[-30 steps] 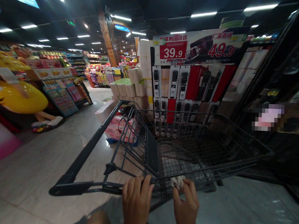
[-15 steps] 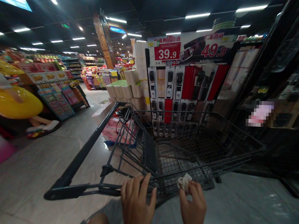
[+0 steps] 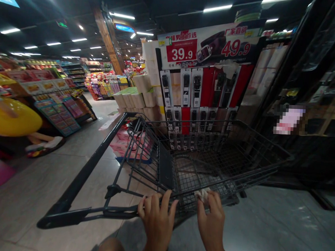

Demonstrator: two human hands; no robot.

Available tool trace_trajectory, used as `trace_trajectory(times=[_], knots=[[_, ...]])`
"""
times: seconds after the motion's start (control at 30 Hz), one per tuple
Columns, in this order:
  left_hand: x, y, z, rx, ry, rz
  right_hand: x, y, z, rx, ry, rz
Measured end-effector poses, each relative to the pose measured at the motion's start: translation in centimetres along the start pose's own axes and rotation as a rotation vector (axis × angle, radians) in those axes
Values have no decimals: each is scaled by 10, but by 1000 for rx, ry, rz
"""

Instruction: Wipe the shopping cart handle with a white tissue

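Note:
A dark wire shopping cart (image 3: 219,150) stands in front of me, turned sideways, its basket empty. My left hand (image 3: 157,221) grips the near rim of the basket by the handle bracket. My right hand (image 3: 212,220) rests on the same rim, its fingers pinching a small crumpled white tissue (image 3: 202,194) against the wire. The cart's long black handle bar (image 3: 79,181) runs off to the left.
A red-and-black display rack (image 3: 202,90) with price signs 39.9 and 49.9 stands just beyond the cart. Stacked paper goods (image 3: 141,98) sit left of it. A dark shelf unit (image 3: 309,109) is on the right. A yellow figure (image 3: 12,117) and snack shelves line the tiled aisle on the left.
The view has shifted slightly right and closer to the cart. My right hand with the tissue lifted off the rim briefly, then came back down on it. My left hand stayed on the rim.

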State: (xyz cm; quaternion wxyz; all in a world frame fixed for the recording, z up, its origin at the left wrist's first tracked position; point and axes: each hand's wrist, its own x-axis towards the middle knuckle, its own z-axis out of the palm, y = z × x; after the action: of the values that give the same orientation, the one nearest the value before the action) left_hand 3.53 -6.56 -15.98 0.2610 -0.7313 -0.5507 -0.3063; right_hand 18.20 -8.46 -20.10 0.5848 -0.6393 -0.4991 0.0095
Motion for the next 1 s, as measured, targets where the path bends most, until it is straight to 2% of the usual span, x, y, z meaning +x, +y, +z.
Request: trace_trajectory(times=[0.17,0.33,0.4,0.57,0.8,1.0], knots=[[-1,-4,2,-3,7,29,-6,8,1,-9,-8,20],[0,-5,1,25,2,33,-12,19,-3,-13,-123,80],[0,-6,1,31,6,37,-11,20,-3,-16,-107,99],[1,-6,0,21,15,44,-1,9,-2,28,-19,99],[0,-8,1,39,10,52,8,-19,-4,137,22,-23],[2,-8,-1,44,11,69,3,-18,3,97,-38,57]])
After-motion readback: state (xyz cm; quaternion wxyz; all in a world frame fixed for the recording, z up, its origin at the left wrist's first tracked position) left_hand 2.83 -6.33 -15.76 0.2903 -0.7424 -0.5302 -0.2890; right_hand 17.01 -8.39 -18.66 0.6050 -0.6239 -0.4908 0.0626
